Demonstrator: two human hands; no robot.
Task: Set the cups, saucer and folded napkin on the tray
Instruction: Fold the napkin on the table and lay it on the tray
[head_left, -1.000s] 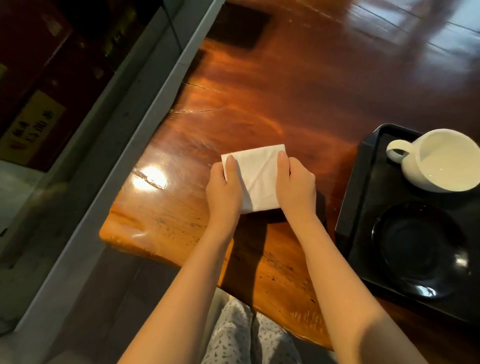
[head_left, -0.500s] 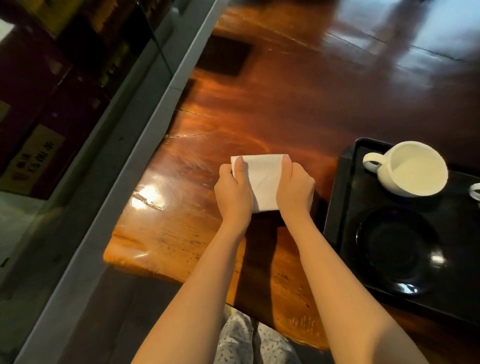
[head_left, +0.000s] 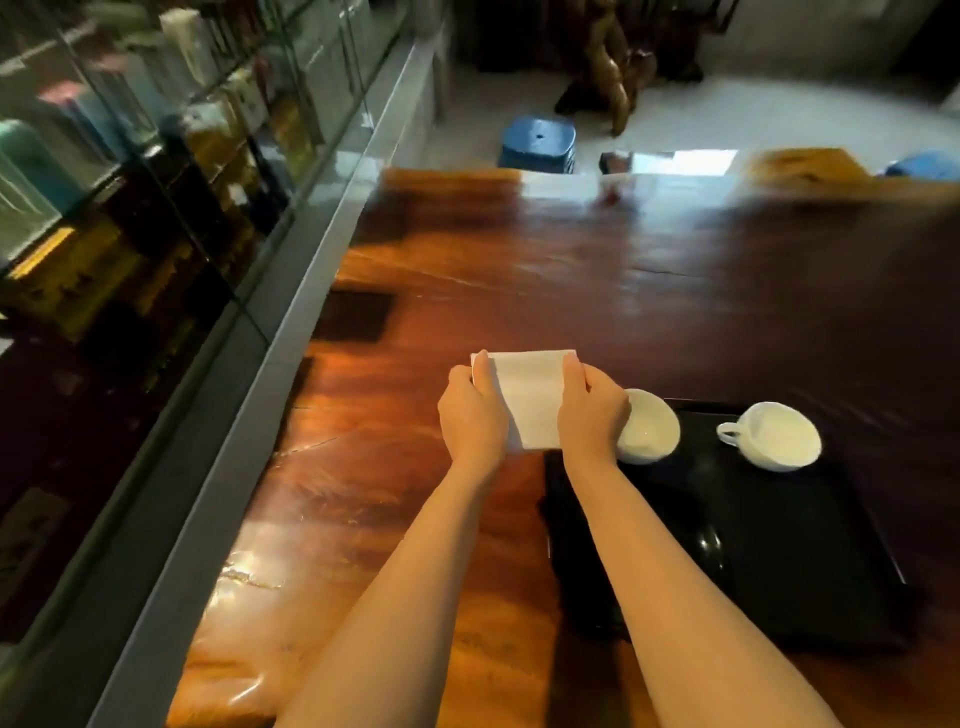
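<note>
Both hands pinch the folded white napkin (head_left: 530, 397), left hand (head_left: 471, 418) on its left edge, right hand (head_left: 592, 413) on its right, held over the wooden table (head_left: 519, 280) beside the black tray (head_left: 810, 587); two white cups (head_left: 648, 434) on tray, nearer one partly hidden, saucer (head_left: 696, 525) indistinct.

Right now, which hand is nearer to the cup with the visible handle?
Right. The right hand holds the napkin's edge nearer the cup; the left hand holds the far edge.

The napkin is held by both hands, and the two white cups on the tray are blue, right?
Not quite: the head view shows both hands, left and right, holding the napkin, but the cups on the tray are white.
</note>
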